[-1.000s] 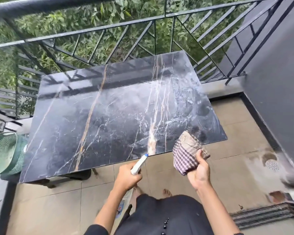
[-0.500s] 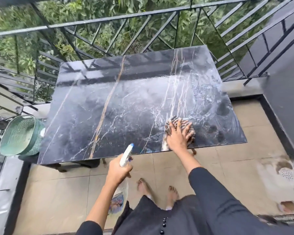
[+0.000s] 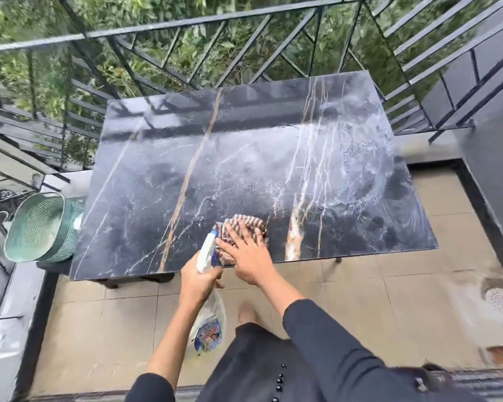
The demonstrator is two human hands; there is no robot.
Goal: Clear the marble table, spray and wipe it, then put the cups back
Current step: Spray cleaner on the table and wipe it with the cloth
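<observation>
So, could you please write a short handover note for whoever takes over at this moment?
Left hand grips the spray bottle just off the table's near edge.
Right hand presses flat on the checked cloth, at the front middle of the marble table.
Done: the cups are off the table, and wet wipe swirls cover its right part.
Left: wipe the middle and left side, then put the cups back. No cups are in view. A green basket sits by the table's left end, and its contents are unclear.
</observation>
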